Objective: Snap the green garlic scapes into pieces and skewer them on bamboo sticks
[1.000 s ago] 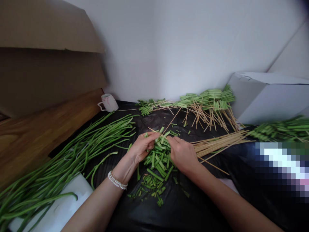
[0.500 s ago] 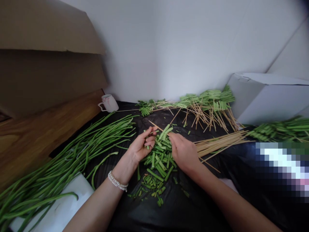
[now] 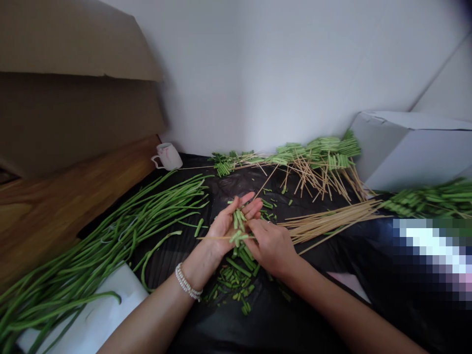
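My left hand (image 3: 224, 223) is palm up, fingers stretched out, with a few cut green bean pieces (image 3: 239, 217) lying in the palm. My right hand (image 3: 271, 246) is closed around a thin wooden skewer (image 3: 214, 238), whose point reaches left across the base of my left palm. Short bean pieces (image 3: 238, 237) sit on or against the skewer just by my right fingers; which of them are threaded I cannot tell. Beneath both hands is a pile of cut bean pieces (image 3: 239, 265), partly hidden, on a black plastic sheet (image 3: 295, 314).
Long whole beans (image 3: 147, 216) lie at left, partly over a white block (image 3: 110, 305). Bare skewers (image 3: 332, 221) lie at right. Skewered beans (image 3: 317, 150) are stacked by the wall, more (image 3: 431, 196) at far right. A mug (image 3: 169, 156), cardboard box (image 3: 81, 108) and white box (image 3: 413, 147) stand around.
My left hand has turned palm up and spread its fingers, with bean pieces now showing in it. My right hand has moved lower, and the skewer now lies nearly level, pointing left.
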The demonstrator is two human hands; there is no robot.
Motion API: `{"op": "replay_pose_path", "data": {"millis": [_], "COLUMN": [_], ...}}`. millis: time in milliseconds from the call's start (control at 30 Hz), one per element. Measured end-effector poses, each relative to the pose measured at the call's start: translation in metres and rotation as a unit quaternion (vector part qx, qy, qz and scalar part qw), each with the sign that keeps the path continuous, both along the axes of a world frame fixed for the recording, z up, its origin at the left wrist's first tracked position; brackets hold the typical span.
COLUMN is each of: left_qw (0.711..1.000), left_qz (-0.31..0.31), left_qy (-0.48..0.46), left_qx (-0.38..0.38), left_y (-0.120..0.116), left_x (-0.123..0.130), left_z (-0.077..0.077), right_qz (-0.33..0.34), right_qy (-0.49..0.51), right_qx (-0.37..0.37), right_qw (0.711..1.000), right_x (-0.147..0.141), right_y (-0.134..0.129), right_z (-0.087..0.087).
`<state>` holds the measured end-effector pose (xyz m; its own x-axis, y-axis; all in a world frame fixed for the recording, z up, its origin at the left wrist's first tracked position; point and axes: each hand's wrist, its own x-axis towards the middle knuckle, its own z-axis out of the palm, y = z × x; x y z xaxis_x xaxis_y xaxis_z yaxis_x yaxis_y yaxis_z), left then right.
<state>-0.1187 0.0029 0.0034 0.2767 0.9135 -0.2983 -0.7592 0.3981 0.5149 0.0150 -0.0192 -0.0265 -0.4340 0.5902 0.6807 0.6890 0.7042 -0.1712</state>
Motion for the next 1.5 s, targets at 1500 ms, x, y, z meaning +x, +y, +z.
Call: {"op": "replay_pose_path", "data": {"millis": [1500], "left_qw": [0.990], "left_qz": [0.102], "left_qy": [0.092], "left_qx": [0.017], "left_y": [0.024], "left_x": [-0.045], "left_z": [0.000], "right_qz": [-0.061], "right_qy": [-0.043], "right_qx": [-0.062], "right_qw": [0.995], "right_x": [0.034], "right_y": [0.024], "right_z": [0.024]}}
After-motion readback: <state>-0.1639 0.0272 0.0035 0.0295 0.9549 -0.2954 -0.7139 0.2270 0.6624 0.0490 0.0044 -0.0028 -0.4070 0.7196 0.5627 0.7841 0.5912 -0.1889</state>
